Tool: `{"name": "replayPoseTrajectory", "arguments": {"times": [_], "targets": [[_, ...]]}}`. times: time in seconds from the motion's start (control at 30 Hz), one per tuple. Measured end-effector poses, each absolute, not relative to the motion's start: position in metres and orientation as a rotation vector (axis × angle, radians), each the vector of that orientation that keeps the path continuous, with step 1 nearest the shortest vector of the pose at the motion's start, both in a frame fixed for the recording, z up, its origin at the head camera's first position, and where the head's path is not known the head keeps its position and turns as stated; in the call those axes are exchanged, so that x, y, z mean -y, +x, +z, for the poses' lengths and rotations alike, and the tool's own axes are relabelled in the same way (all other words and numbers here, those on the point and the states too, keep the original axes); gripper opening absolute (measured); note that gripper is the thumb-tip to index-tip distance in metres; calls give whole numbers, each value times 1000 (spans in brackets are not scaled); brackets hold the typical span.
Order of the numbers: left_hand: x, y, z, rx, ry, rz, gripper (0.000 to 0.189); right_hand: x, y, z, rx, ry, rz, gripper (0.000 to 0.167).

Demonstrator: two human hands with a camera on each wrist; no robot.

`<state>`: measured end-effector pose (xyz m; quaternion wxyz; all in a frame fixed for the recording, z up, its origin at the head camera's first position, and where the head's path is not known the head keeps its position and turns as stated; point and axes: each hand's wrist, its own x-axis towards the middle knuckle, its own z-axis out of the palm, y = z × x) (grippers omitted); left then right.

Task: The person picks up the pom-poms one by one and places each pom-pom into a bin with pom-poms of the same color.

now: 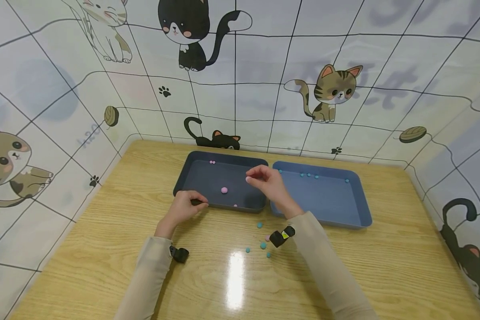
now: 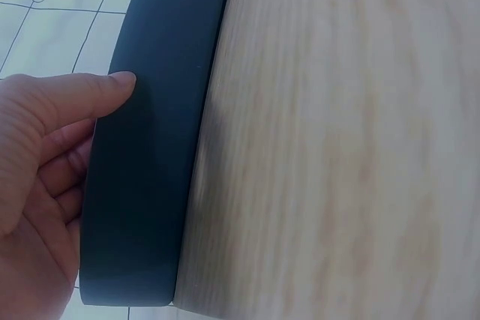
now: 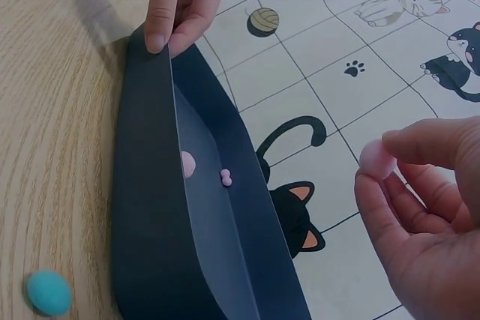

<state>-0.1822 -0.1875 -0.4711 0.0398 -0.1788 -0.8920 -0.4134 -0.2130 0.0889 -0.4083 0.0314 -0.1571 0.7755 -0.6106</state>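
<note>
My right hand (image 1: 270, 183) is over the right end of the dark tray (image 1: 220, 206), pinching a pink ball (image 3: 377, 160) between thumb and fingers. With thumb on the outside and fingers behind the wall, my left hand (image 1: 186, 207) grips the tray's near rim; the left wrist view shows the thumb (image 2: 112, 91) against the dark side. Inside that tray lie a larger pink ball (image 1: 224, 190), a pair of small pink balls (image 1: 212, 162) touching each other at the back, and a small pink ball (image 1: 235, 206) by the near wall.
Right of the dark tray stands a blue tray (image 1: 324, 200) with several small teal balls (image 1: 309, 175) along its far side. On the wooden table (image 1: 200, 271) in front lie several teal balls (image 1: 263, 245) and a pink ball (image 1: 267, 238), partly hidden by the right wrist camera. A cat-patterned wall rises behind.
</note>
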Motion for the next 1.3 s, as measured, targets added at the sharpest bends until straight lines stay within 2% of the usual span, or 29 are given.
{"name": "replayPoseTrajectory", "arguments": {"times": [0.33,0.73,1.3], "targets": [[187,-181,-470,2736,-541,-1276,7,-84,-221,-407,-2384,-435,-1871,25],[187,-181,-469,2732,-548,-1287,7,-76,-228,-406,-2405,-395,-1891,19],[188,-182,-470,2713,-574,-1291,6,-68,-237,-409,-2390,-341,-1916,20]]}}
